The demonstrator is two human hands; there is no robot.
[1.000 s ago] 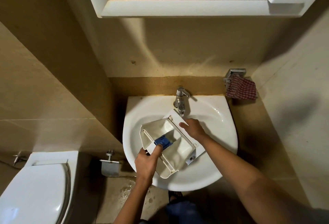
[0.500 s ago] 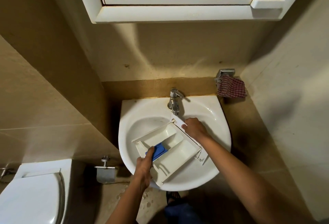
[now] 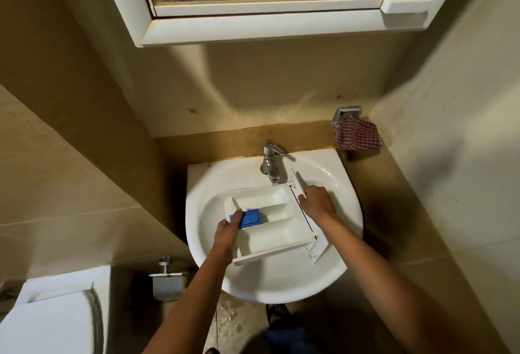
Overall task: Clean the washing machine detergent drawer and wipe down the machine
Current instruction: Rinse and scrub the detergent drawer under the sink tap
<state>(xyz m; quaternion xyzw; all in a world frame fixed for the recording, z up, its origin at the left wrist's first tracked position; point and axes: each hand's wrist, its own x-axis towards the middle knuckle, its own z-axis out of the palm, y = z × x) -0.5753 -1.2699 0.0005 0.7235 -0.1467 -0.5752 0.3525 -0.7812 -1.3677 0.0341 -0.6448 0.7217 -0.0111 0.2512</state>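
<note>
The white plastic detergent drawer (image 3: 270, 218) is being levelled out under the chrome tap (image 3: 271, 166), probably for rinsing, and it's being gripped by left hand (image 3: 228, 231) and right hand (image 3: 316, 201)

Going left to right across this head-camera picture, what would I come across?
Toilet → toilet-roll holder → left hand → tap → right hand → red checked cloth. Both hands grip the detergent drawer, which spans the space between them over the sink.
</note>
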